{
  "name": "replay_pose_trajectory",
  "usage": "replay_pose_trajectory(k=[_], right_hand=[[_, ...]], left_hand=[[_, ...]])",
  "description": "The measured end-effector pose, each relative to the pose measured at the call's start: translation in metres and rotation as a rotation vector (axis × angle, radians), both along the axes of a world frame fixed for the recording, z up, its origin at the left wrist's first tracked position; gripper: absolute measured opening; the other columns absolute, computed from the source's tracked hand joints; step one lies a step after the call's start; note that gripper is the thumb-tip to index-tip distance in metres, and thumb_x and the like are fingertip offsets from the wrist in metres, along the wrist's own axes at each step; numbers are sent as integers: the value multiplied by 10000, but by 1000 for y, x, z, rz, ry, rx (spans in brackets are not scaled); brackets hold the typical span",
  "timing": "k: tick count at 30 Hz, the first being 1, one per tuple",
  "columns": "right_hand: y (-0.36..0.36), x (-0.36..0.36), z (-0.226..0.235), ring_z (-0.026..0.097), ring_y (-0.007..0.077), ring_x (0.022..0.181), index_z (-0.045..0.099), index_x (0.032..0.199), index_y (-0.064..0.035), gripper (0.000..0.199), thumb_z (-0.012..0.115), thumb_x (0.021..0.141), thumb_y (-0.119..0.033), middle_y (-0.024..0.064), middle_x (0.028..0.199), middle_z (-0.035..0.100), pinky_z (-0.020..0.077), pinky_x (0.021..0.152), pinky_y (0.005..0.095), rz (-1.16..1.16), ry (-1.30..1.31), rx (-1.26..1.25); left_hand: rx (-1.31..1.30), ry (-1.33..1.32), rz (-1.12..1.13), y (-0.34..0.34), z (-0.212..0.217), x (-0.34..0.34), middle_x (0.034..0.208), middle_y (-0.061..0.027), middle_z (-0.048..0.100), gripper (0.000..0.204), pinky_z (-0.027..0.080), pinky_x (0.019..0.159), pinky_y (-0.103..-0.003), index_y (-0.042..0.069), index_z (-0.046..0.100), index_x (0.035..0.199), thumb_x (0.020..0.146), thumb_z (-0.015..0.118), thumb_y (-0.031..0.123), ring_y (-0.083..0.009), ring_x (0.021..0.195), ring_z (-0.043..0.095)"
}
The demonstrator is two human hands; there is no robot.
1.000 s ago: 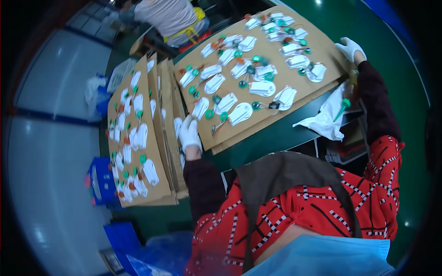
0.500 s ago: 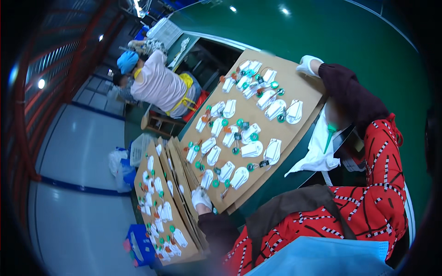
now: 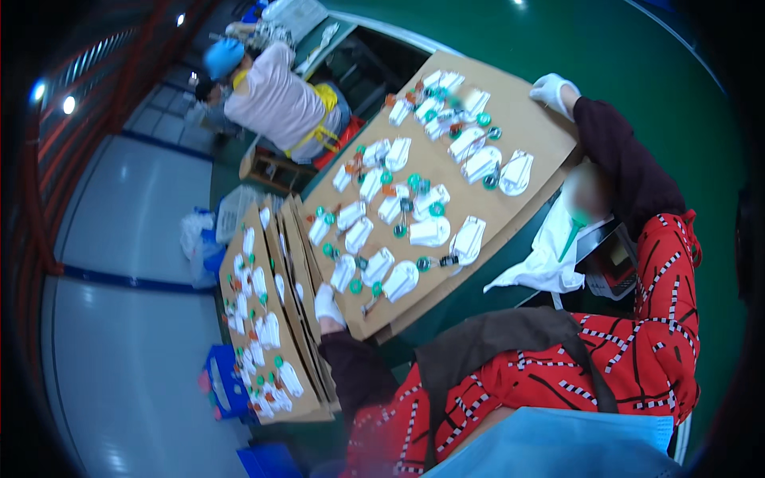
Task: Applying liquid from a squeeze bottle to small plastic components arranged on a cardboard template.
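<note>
A large brown cardboard sheet [image 3: 510, 119] slants across the middle of the view. On it lie several white plastic housings [image 3: 430, 232] with green round pieces, orange bits and thin wires. My right hand [image 3: 553, 92], in a white glove, grips the sheet's far right corner. My left hand [image 3: 327, 308], gloved in white too, holds the near left edge by the corner, its fingers partly hidden. Below the sheet's right edge, a second cardboard layer [image 3: 518, 215] shows.
More cardboard sheets [image 3: 307, 410] with similar parts stand stacked at left. A white cloth [image 3: 530, 267] and a green pointed object [image 3: 572, 237] lie to the right. A co-worker [image 3: 275, 99] sits at far left, near a wooden stool [image 3: 267, 171]. A blue bin [image 3: 229, 382] is on the floor.
The whole view has shifted, so most things now appear higher. Both hands keep their hold on the cardboard sheet, which has moved slightly with them.
</note>
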State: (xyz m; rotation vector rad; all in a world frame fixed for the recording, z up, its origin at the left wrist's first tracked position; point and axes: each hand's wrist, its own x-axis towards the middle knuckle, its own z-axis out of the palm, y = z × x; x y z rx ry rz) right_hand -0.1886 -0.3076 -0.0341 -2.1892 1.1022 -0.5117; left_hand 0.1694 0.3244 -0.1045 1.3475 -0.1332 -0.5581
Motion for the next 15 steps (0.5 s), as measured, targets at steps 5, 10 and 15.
replay_pose_trajectory(k=[5,10,15], right_hand=[[-8,-8,0,604,152,779,696,1028,26,300,692,844,-211,62,886,689,489,719,298,63,-222,77],[-18,-2,1,580,151,891,682,1040,-3,291,629,895,-250,60,973,665,455,823,288,186,-149,-37],[-121,-28,-43,584,124,997,645,1140,-13,322,614,935,-260,27,1081,655,440,899,259,246,-290,202]], left_hand=[[-52,-19,20,-4,-12,9,1210,-114,615,374,467,967,-377,-9,558,1266,943,561,180,-238,1094,592],[42,-171,169,18,-20,13,1226,-121,612,415,463,957,-351,-53,533,1295,914,595,101,-211,1088,589],[116,-353,189,-28,57,-46,1158,-122,645,401,462,924,-315,-74,576,1239,879,632,96,-194,1053,600]])
